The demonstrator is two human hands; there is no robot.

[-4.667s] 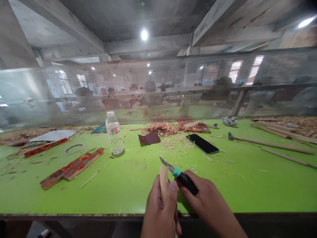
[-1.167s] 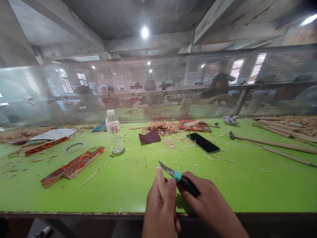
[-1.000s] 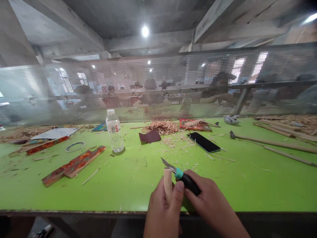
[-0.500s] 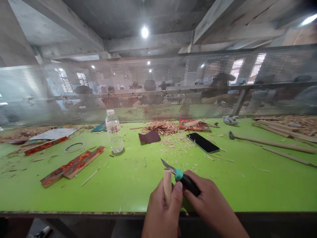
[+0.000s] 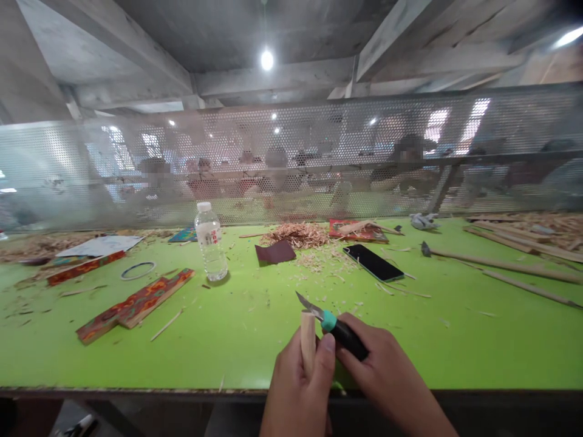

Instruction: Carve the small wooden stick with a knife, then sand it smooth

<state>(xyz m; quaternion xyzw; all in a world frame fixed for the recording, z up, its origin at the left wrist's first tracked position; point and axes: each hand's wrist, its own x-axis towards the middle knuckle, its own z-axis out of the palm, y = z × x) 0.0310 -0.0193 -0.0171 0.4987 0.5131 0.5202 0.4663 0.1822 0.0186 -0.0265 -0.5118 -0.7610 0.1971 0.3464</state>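
Near the front edge of the green table (image 5: 246,340), my left hand (image 5: 298,385) is wrapped round a short pale wooden stick (image 5: 308,340) that stands upright. My right hand (image 5: 380,358) grips the black handle of a knife (image 5: 348,340) with a turquoise collar. The knife's blade points up and to the left, across the top end of the stick. Both hands are close together, the left thumb by the knife's collar. Beyond them lie wood shavings (image 5: 300,234), a dark brown sheet (image 5: 276,252) and a black phone (image 5: 373,262).
A water bottle (image 5: 212,243) stands left of centre. Painted wood pieces (image 5: 136,306) and a ring (image 5: 138,271) lie at the left. Long wooden sticks (image 5: 505,263) and a crumpled grey item (image 5: 423,221) are at the right. A perforated screen (image 5: 255,139) runs behind, with people beyond.
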